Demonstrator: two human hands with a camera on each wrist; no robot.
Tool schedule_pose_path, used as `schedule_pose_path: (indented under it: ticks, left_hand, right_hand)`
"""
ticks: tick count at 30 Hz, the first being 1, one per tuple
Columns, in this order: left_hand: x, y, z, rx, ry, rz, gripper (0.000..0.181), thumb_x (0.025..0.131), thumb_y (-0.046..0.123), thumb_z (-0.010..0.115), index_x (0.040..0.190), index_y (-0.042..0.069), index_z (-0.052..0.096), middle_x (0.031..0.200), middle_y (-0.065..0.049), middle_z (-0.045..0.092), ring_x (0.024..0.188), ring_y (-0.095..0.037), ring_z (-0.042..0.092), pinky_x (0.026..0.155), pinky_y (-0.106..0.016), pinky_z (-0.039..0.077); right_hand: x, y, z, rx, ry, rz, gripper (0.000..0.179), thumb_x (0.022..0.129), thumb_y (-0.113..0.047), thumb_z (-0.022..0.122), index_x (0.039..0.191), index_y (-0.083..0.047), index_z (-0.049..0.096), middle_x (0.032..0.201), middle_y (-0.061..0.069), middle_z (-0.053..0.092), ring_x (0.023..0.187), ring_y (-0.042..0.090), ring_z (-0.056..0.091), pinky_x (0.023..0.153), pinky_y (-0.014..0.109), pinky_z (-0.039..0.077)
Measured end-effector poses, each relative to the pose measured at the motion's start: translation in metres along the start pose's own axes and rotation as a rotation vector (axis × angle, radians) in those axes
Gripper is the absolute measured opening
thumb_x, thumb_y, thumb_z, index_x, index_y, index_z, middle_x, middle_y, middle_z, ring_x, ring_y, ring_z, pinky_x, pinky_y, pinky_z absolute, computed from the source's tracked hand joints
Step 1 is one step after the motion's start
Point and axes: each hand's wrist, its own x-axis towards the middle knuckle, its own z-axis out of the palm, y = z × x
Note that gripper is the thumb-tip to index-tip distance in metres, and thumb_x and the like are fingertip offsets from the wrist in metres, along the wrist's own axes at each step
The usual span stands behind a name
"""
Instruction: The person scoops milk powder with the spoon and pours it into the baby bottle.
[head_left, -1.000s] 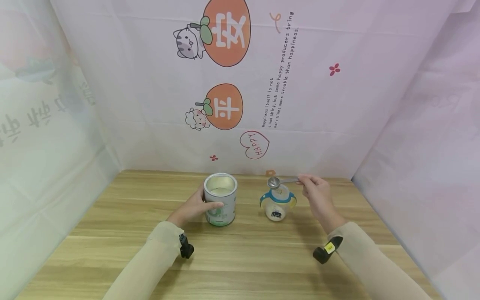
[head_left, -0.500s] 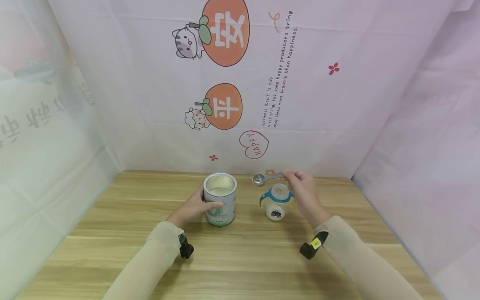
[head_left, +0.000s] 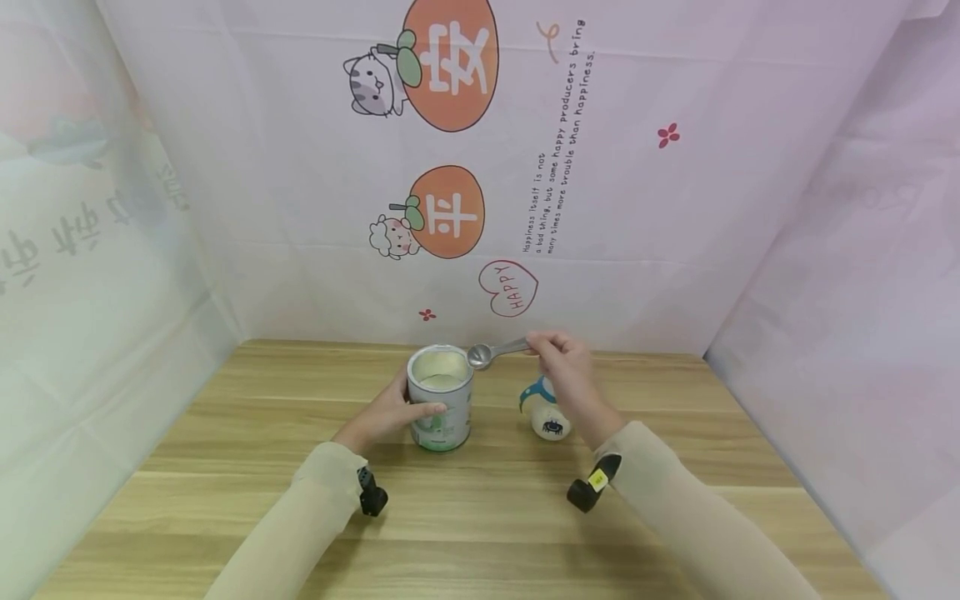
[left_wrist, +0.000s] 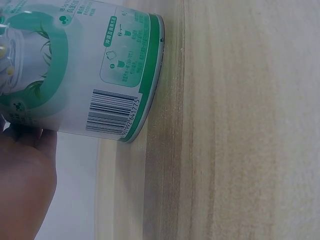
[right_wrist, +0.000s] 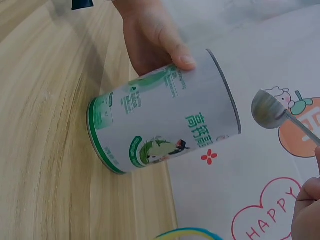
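Note:
My left hand [head_left: 388, 413] grips a white and green milk powder can [head_left: 454, 421] from its left side, thumb across the front. The can stands upright and uncovered on the table, with pale cream powder inside. A metal measuring spoon [head_left: 479, 357] is pinched by its handle in my right hand [head_left: 567, 369]. Its round bowl is at the can's right rim in the head view; the right wrist view shows the bowl [right_wrist: 267, 111] beyond the can's mouth. Partly behind my right hand stands a small sippy cup [head_left: 551, 422] with blue handles, pale contents and a dark crab-like print.
The wood-grain table [head_left: 450, 533] meets a printed white cloth [head_left: 637, 250] hung along the back. More cloth [head_left: 847, 333] closes in both sides. A black camera [head_left: 372, 493] sits on each wrist.
My right hand has carried the spoon leftward from over the sippy cup to the can's rim, so the hand now covers part of the cup. My left hand and the can have stayed put.

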Motion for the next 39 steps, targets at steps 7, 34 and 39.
schedule_pose_path:
  ticks: [7, 34, 39]
  left_hand:
    - [0.001, -0.002, -0.001, 0.000, -0.005, 0.006, 0.091, 0.089, 0.024, 0.079, 0.157, 0.028, 0.019, 0.151, -0.015, 0.040, 0.140, -0.032, 0.038, 0.114, -0.056, 0.028]
    - [0.000, -0.003, -0.001, -0.007, 0.012, -0.036, 0.094, 0.088, 0.027, 0.080, 0.158, 0.032, 0.017, 0.150, -0.004, 0.040, 0.140, -0.028, 0.037, 0.114, -0.056, 0.027]
    - [0.000, -0.002, 0.000, 0.002, 0.022, -0.052, 0.096, 0.087, 0.030, 0.081, 0.158, 0.030, 0.016, 0.151, -0.005, 0.040, 0.140, -0.028, 0.037, 0.114, -0.056, 0.028]
  right_hand:
    - [-0.002, -0.003, 0.013, 0.020, -0.012, 0.013, 0.023, 0.099, -0.021, 0.064, 0.103, 0.002, 0.065, 0.090, 0.005, 0.066, 0.063, 0.011, 0.039, 0.062, 0.022, 0.037]
    - [0.014, 0.008, 0.046, -0.341, -0.101, -0.042, 0.022, 0.096, -0.032, 0.069, 0.101, -0.011, 0.073, 0.094, 0.010, 0.070, 0.083, 0.018, 0.051, 0.073, 0.033, 0.041]
    - [0.017, 0.012, 0.050, -0.399, -0.126, -0.089, 0.020, 0.096, -0.033, 0.070, 0.098, -0.013, 0.073, 0.082, 0.004, 0.065, 0.071, 0.016, 0.046, 0.062, 0.028, 0.038]
